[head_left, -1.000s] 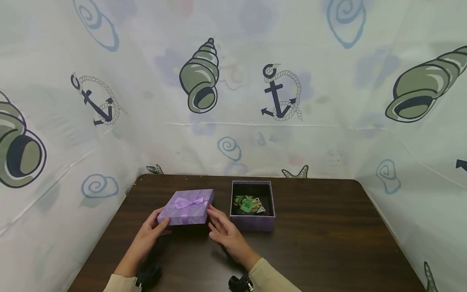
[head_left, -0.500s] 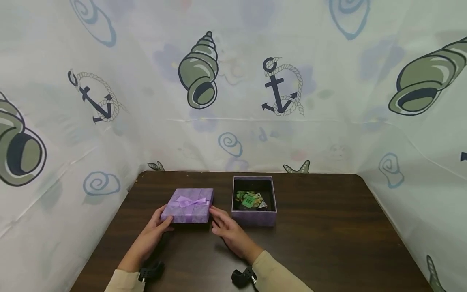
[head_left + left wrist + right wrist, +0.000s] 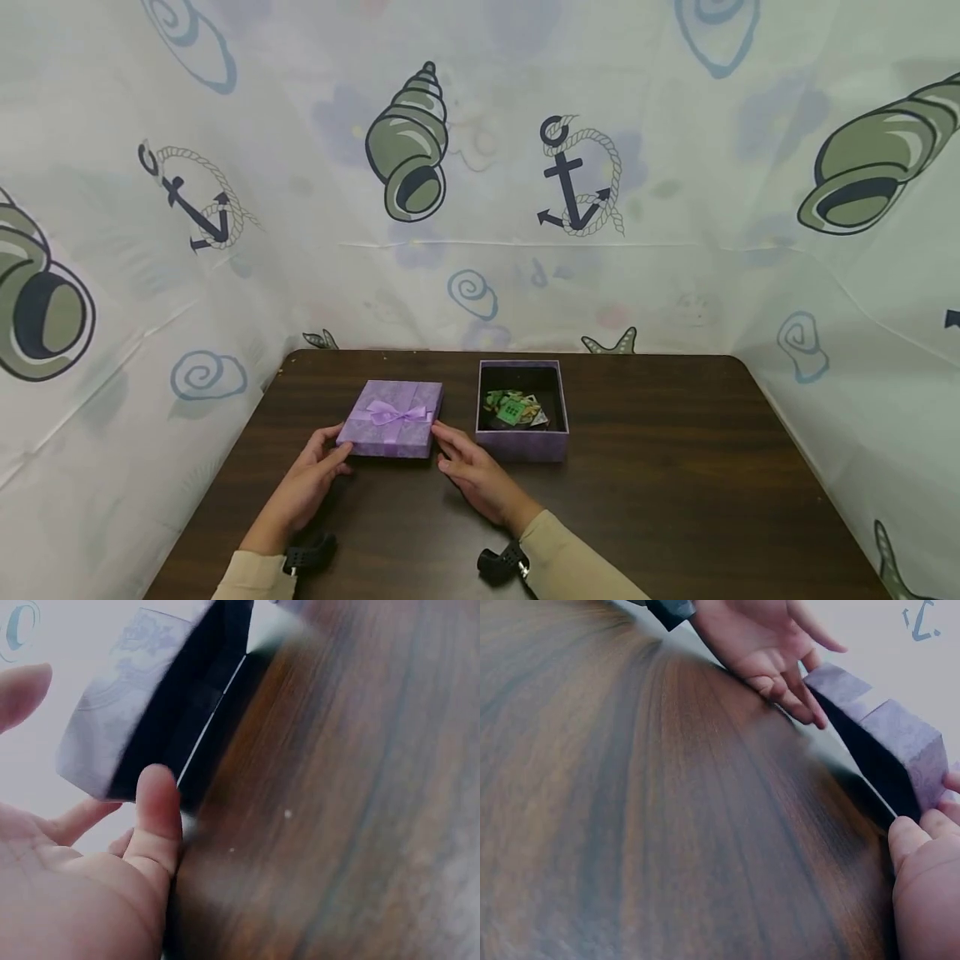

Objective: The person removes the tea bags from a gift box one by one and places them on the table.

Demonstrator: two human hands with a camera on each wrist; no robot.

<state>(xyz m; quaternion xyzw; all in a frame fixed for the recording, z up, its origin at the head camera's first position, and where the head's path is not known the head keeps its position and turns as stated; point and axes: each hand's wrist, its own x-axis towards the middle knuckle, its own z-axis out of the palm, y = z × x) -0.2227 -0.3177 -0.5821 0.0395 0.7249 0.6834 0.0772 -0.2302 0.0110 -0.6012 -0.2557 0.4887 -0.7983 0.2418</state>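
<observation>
Holding the lavender gift-box lid [image 3: 408, 396] at its near left corner, the person's left hand [image 3: 303, 483] has its thumb along the front and its other fingers bent around the side, with only a narrow gap between them, filled by the lid's corner. The right hand [image 3: 480, 483] sets its fingertips against the near right corner, the fingers slightly bent and close together; whether they pinch the wall or merely touch it cannot be told. The lid lies top side up between the two hands, just left of a matching purple box [image 3: 521, 447], with a small strip of table separating them. Its near edge is off the brown wood-grain table [image 3: 652, 475], and both wrist views look in at the dark inside; whether the far edge rests on the wood is unclear. Lilac ribbon crosses the top of the lid and is tied in a bow [image 3: 395, 413]. The box stands upright and uncovered, dark within, holding a loose heap of small green and yellow pieces [image 3: 513, 410], too small to identify. Beige sleeves [image 3: 581, 558] cover the forearms, and a black wrist camera [image 3: 500, 565] sits at each wrist. Around the table hangs a pale curtain [image 3: 675, 167] printed with shells, anchors and starfish.
</observation>
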